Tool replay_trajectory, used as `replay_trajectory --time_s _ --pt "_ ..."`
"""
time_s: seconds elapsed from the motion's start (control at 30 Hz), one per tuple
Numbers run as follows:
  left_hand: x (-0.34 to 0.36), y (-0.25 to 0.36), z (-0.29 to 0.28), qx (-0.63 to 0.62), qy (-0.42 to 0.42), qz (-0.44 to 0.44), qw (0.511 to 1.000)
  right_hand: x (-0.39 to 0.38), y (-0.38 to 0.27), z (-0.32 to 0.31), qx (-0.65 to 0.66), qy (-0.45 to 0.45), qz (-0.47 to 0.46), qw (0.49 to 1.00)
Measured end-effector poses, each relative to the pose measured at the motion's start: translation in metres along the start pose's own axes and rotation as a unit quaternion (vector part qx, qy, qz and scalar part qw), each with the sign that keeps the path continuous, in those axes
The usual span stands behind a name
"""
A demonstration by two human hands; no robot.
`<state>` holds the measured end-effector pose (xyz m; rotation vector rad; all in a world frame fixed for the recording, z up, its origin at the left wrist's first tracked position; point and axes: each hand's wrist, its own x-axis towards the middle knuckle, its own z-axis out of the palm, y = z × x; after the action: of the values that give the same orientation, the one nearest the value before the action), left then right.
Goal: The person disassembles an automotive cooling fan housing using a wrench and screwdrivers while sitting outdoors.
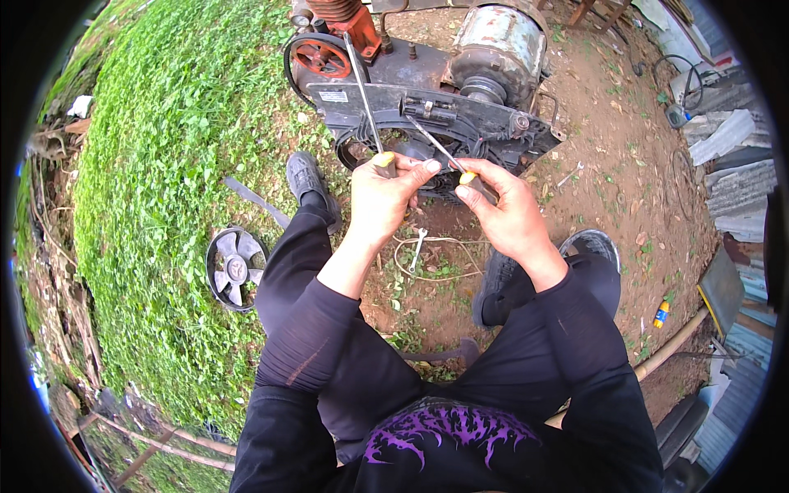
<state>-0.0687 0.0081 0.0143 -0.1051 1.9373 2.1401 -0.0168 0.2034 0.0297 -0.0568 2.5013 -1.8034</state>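
Observation:
My left hand (376, 201) is closed around the yellow-and-dark handle of a long screwdriver (362, 90), whose shaft points up and away. In my right hand (514, 215) is a shorter screwdriver (437, 143) with a similar handle, its shaft slanting up to the left. Both hands are raised close together over a black plastic fan shroud (362, 100) with a round opening. The shroud leans against an old machine with an orange pulley wheel (321, 57) and a worn motor (501, 41). My hands partly hide the shroud's lower part.
A fan wheel in a ring (237, 269) lies on the grass at left, near a dark flat strip (253, 202). One wrench (418, 251) lies between my feet, another wrench (569, 174) on the dirt at right. A yellow-and-blue bottle (662, 314) lies farther right, near corrugated sheets (752, 193).

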Motion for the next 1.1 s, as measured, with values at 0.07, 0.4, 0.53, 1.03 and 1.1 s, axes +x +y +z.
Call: replay_trajectory --time_s 0.07,0.4,0.53,1.03,1.1 --pt "0.001 -0.003 0.000 0.000 0.013 0.014 1.000 -0.001 -0.001 -0.001 -0.012 0.000 0.004 1.000" --pt "0.004 0.001 -0.004 0.023 0.071 0.041 0.996 0.000 -0.005 -0.008 -0.077 0.109 0.003 0.991" --pt "0.005 -0.005 -0.004 0.027 0.074 0.064 0.995 -0.007 -0.008 -0.005 -0.105 0.031 -0.067 0.992" --pt "0.004 0.002 -0.004 0.057 0.109 0.060 0.991 -0.002 0.020 0.002 0.055 0.034 0.027 0.998" --pt "0.004 0.002 -0.004 0.055 0.111 0.058 0.991 -0.001 0.016 0.000 0.064 0.008 0.081 0.995"
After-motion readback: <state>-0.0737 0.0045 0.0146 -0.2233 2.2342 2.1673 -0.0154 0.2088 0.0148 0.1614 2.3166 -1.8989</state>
